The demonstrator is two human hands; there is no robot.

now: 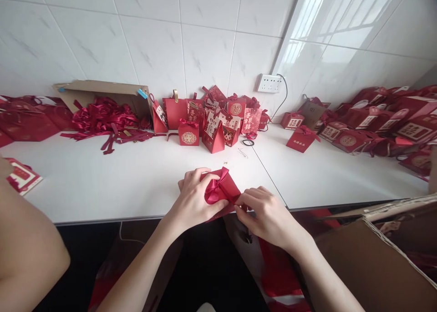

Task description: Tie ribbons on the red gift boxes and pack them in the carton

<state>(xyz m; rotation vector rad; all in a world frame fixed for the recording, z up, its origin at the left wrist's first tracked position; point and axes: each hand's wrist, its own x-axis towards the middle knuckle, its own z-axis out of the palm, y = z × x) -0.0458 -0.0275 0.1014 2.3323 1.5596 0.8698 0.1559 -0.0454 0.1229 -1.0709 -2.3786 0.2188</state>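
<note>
Near the front edge of the white table, a red gift box is between my hands, with a shiny red ribbon bow on its top. My left hand is wrapped round the box's left side, the thumb pressing along its near edge. At the box's right corner, the fingers of my right hand are pinched together on the red ribbon; its end is hidden in the fingers. The lower part of the box is covered by my hands.
A cardboard box spills red ribbons at the back left. Upright red gift boxes stand near the wall, with more piled right. Another person's arm is at left. A large carton stands front right.
</note>
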